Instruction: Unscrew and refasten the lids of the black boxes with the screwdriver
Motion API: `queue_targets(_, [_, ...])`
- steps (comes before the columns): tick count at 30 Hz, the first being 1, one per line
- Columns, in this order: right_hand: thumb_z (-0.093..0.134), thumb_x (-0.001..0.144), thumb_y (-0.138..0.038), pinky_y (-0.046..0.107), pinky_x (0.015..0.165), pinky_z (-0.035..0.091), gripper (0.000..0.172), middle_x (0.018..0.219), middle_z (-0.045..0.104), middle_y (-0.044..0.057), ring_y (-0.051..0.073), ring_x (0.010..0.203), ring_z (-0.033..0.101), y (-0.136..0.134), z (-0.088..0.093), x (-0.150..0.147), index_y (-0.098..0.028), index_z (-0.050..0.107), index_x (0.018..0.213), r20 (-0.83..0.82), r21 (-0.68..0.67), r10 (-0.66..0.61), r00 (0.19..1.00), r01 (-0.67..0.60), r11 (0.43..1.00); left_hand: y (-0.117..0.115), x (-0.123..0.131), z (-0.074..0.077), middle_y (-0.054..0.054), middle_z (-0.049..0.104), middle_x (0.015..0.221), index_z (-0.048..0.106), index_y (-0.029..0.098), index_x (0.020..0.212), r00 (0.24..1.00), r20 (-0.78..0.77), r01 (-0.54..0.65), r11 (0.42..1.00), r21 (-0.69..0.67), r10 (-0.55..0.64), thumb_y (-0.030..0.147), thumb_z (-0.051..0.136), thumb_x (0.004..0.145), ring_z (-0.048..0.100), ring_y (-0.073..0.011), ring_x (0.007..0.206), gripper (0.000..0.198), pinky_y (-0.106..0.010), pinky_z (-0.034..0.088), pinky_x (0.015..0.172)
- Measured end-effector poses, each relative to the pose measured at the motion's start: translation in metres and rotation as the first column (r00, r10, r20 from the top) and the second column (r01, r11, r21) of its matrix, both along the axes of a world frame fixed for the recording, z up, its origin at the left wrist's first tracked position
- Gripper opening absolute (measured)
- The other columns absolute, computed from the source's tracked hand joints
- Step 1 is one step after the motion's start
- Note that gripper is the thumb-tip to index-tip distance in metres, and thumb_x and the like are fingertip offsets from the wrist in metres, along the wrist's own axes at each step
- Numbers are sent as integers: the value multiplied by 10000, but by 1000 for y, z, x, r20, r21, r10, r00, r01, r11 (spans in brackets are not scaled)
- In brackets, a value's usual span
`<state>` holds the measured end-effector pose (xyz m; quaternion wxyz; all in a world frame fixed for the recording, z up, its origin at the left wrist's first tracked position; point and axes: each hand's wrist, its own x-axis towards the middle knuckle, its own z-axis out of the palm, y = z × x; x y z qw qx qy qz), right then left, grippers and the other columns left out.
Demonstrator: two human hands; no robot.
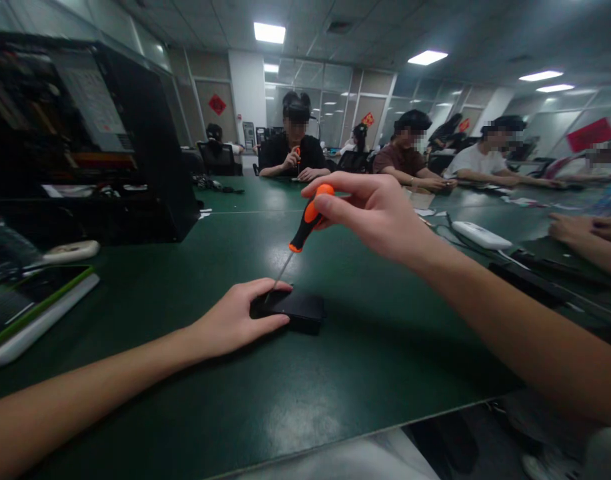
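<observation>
My right hand (368, 210) is closed around the orange and black handle of a screwdriver (305, 223). The screwdriver leans, its thin metal shaft running down and left to the top of a black rectangular box (302, 307). Its tip meets the box near the left end; whether it sits in a screw is too small to tell. My left hand (238, 317) grips the left end of that box, thumb along the near side and fingers along the far side. The box lies flat on the green table (375, 380).
An open black computer case (140, 140) stands at the left, with a green-edged device (45, 307) nearer me. A white power strip (480, 235) and cables lie at the right. Several people sit around the table; one across (295, 143) holds a similar screwdriver. The table's front edge is close.
</observation>
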<state>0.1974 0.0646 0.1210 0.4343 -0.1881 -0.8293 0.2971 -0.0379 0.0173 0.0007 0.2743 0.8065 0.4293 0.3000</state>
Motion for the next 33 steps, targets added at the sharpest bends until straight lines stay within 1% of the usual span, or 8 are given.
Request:
queue_targets(3, [651,924,-411,190,669,489,341,985,659,61,100,821,594,-5,2,0,-98,715,1046,128,157,-7,992,-13,988,-2,4,-2,-61,721,1226,678,209,1251,998,7,-65,998,-22,65,375,736,867,667,-270,1116,422,-384,496,1008])
queue_targets(6, [619,954,-368,190,659,456,316,995,640,66,93,816,569,-8,-2,0,-84,704,1064,176,251,-37,984,-8,968,-3,5,-3,-48,732,1195,690,213,1226,995,10,-97,995,-24,97,383,747,855,676,-265,1082,413,-371,502,970])
queue_targets(11, [605,966,-340,199,693,459,287,1017,641,70,99,834,573,-13,-5,0,-89,692,1075,212,283,-40,976,-22,959,-3,5,-4,-42,741,1159,697,211,1202,994,19,-107,994,-18,108,386,760,840,683,-261,1047,407,-365,503,945])
queue_targets(15, [591,974,-340,206,720,459,298,1034,641,81,105,859,566,-16,0,-2,-83,688,1089,245,317,-37,969,-45,947,-2,5,-5,-41,737,1170,694,217,1207,994,32,-99,995,-23,100,385,758,843,683,-262,1055,406,-370,499,954])
queue_targets(22, [565,987,-332,206,693,427,292,1043,633,81,89,818,547,-20,7,-9,-90,681,1102,314,390,-21,949,-109,914,-1,5,-7,-39,736,1177,695,230,1197,994,42,-97,995,-3,97,413,752,849,676,-271,1075,397,-377,498,957])
queue_targets(26, [545,996,-312,226,737,434,301,1058,640,95,107,865,562,-25,13,-12,-78,680,1128,366,445,-33,930,-144,884,-1,5,-6,-38,738,1165,699,231,1174,995,51,-91,996,19,90,421,744,854,674,-272,1076,374,-373,499,953])
queue_targets(29, [535,1000,-298,238,776,444,287,1062,647,96,114,892,571,-29,18,-13,-78,679,1114,410,450,-24,912,-179,875,-2,4,-6,-33,737,1156,699,237,1168,996,57,-77,996,32,75,418,740,861,674,-270,1073,358,-368,502,941])
queue_targets(33, [529,1004,-295,245,812,454,290,1076,646,103,118,920,576,-33,21,-13,-73,676,1119,445,438,15,895,-232,869,-2,5,-6,-38,740,1161,696,233,1169,995,62,-86,996,24,84,428,742,864,681,-272,1062,366,-378,505,946])
